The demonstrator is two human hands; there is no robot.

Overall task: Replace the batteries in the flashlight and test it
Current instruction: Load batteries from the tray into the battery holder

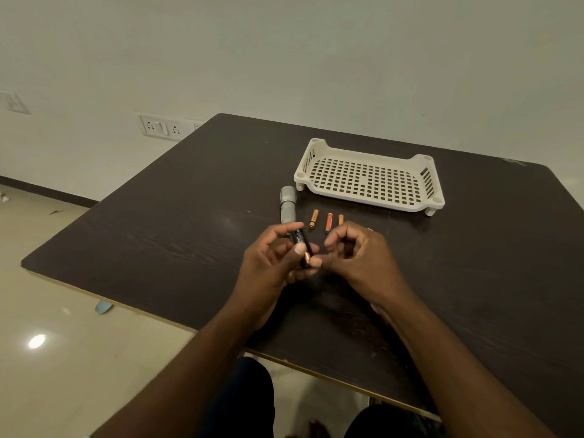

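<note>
While three batteries [328, 222] lie loose, left hand [278, 263] grips the holder [299, 243] — tilted.

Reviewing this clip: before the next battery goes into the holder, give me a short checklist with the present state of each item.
1. Battery holder gripped by left hand: ok.
2. Right hand at the holder's near end: ok.
3. Loose batteries on the table, within reach: ok.
4. Flashlight body lying on the table: ok.
5. Battery polarity in the holder: cannot tell.
6. Tray empty: ok.
</note>
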